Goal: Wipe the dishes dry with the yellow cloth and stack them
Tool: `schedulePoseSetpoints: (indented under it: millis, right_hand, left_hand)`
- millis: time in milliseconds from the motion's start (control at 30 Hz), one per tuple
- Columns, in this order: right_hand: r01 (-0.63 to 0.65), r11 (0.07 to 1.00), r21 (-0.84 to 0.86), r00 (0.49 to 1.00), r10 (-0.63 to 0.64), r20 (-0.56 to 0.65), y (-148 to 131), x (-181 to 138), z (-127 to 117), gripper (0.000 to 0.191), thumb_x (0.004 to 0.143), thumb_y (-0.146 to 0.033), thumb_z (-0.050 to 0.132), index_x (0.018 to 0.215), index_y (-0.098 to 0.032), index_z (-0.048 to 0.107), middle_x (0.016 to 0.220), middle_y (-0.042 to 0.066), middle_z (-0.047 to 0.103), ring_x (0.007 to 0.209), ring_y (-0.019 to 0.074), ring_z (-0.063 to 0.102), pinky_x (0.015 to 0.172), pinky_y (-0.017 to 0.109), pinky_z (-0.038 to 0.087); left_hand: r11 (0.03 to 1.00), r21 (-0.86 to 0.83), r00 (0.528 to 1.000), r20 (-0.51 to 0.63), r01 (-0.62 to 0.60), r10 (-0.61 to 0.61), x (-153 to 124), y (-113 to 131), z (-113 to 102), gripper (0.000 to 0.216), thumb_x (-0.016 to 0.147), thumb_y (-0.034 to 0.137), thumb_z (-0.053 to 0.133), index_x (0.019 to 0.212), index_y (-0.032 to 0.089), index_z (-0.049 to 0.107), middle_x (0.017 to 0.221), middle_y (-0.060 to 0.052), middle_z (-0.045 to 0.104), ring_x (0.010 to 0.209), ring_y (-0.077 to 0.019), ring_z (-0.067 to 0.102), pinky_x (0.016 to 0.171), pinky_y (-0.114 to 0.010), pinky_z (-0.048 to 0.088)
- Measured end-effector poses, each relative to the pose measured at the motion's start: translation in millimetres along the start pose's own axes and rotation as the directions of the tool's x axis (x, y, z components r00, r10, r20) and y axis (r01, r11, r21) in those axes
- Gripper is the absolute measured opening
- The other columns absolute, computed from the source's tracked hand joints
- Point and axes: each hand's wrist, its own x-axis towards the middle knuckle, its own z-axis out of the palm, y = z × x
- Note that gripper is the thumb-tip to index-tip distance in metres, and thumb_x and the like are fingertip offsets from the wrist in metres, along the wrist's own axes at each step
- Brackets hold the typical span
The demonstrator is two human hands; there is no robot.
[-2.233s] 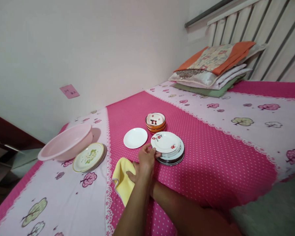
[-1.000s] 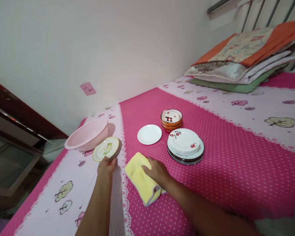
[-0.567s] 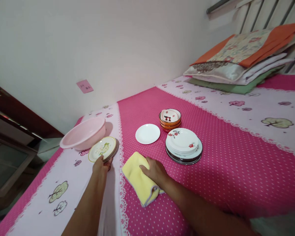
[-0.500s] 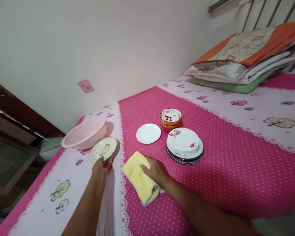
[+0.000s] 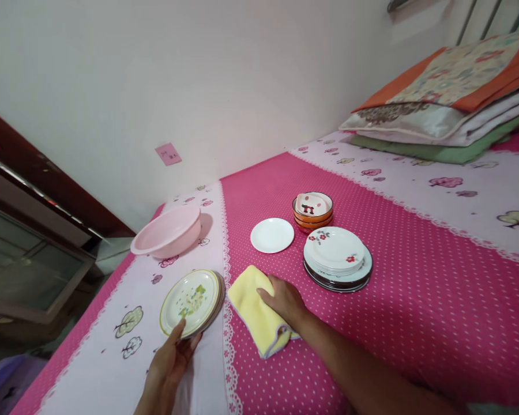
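My left hand point(image 5: 175, 354) grips a small stack of plates point(image 5: 191, 302) by the near edge, thumb on top and fingers beneath. The top plate is cream with a yellow-green rim and a green leafy print. My right hand point(image 5: 283, 300) is closed on a folded yellow cloth point(image 5: 256, 308) with a grey-purple edge, which lies on the pink dotted bedspread. Beyond the cloth lies a plain white plate point(image 5: 272, 235). To its right is a pile of plates point(image 5: 335, 249), the upper ones white with red flowers, the lower ones dark-rimmed.
Several stacked orange bowls point(image 5: 313, 219) stand behind the plate pile. A pink plastic basin point(image 5: 168, 230) sits at the left near the wall. Folded bedding and pillows point(image 5: 441, 115) are heaped at the far right. A pink note point(image 5: 168, 154) is stuck on the wall.
My left hand has brought the leaf-print plates nearer to me, away from the basin. My right hand stays on the yellow cloth. The whole view has shifted slightly.
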Motion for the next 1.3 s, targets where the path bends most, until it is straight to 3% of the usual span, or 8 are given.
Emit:
schedulePoseSetpoints:
  millis: [300,400,500,633,967,1067,1133,1300]
  right_hand:
    - [-0.008,0.999,0.039,1.000,0.007,0.016,0,1,1,0.034,0.097,-0.044,0.056,0.117,-0.019,0.068,0.110,0.011,0.078,0.099,0.0251,0.072,0.082,0.029,0.045]
    - [-0.009,0.999,0.051,1.000,0.008,0.020,1,1,2,0.034,0.096,-0.043,0.057,0.117,-0.019,0.068,0.110,0.011,0.077,0.101,0.0250,0.072,0.084,0.029,0.045]
    - [-0.009,0.998,0.064,1.000,0.008,0.020,2,2,3,0.034,0.096,-0.043,0.058,0.119,-0.019,0.068,0.111,0.011,0.077,0.101,0.0247,0.072,0.084,0.029,0.045]
    - [-0.012,0.997,0.078,1.000,0.011,0.016,2,2,3,0.033,0.096,-0.043,0.058,0.117,-0.020,0.068,0.110,0.011,0.078,0.099,0.0249,0.072,0.082,0.029,0.046]
    - [-0.002,0.994,0.113,1.000,0.000,0.020,2,1,2,0.032,0.095,-0.042,0.057,0.115,-0.020,0.069,0.108,0.011,0.078,0.097,0.0247,0.072,0.080,0.029,0.046]
    - [-0.003,0.994,0.112,1.000,0.002,0.015,3,3,4,0.032,0.095,-0.043,0.058,0.115,-0.021,0.069,0.109,0.011,0.078,0.099,0.0250,0.072,0.081,0.030,0.046]
    - [-0.004,0.994,0.109,1.000,0.003,0.011,4,4,6,0.032,0.094,-0.043,0.058,0.113,-0.020,0.069,0.108,0.012,0.078,0.098,0.0259,0.073,0.082,0.030,0.046]
    - [-0.002,0.994,0.109,1.000,0.003,-0.006,4,7,8,0.031,0.093,-0.042,0.059,0.112,-0.019,0.069,0.108,0.012,0.079,0.099,0.0273,0.074,0.082,0.031,0.047]
  left_hand:
    - [0.981,0.191,1.000,0.009,-0.020,0.019,-4,-10,-32,0.009,0.083,0.009,0.076,0.091,0.011,0.071,0.081,-0.014,0.079,0.065,-0.0232,0.076,0.063,-0.031,0.065]
    - [0.918,0.377,0.986,-0.065,-0.120,0.155,3,-11,-37,0.017,0.083,0.027,0.077,0.087,0.012,0.069,0.072,-0.014,0.076,0.062,-0.0266,0.074,0.063,-0.037,0.063]
    - [0.820,0.516,0.932,-0.108,-0.246,0.347,14,-11,-39,0.033,0.083,0.040,0.073,0.102,0.014,0.068,0.076,-0.009,0.075,0.068,-0.0269,0.073,0.068,-0.040,0.060]
    - [0.732,0.632,0.878,-0.165,-0.256,0.449,25,-10,-38,0.047,0.080,0.048,0.070,0.112,0.014,0.066,0.077,-0.007,0.070,0.075,-0.0300,0.070,0.074,-0.044,0.056]
    - [0.692,0.670,0.879,-0.124,-0.268,0.460,20,-12,-40,0.061,0.079,0.064,0.058,0.113,0.015,0.067,0.091,-0.014,0.074,0.081,-0.0323,0.071,0.072,-0.043,0.056]
    - [0.574,0.785,0.871,-0.094,-0.233,0.482,19,-1,-46,0.060,0.075,0.066,0.058,0.105,0.016,0.070,0.080,-0.013,0.072,0.086,-0.0381,0.069,0.080,-0.050,0.053]
    - [0.500,0.839,0.870,-0.069,-0.214,0.488,18,6,-49,0.066,0.072,0.068,0.059,0.111,0.015,0.070,0.077,-0.011,0.073,0.085,-0.0386,0.070,0.081,-0.050,0.052]
    - [0.542,0.801,0.874,-0.050,-0.254,0.484,24,8,-57,0.072,0.064,0.069,0.067,0.113,0.017,0.069,0.076,-0.008,0.075,0.071,-0.0340,0.072,0.070,-0.046,0.054]
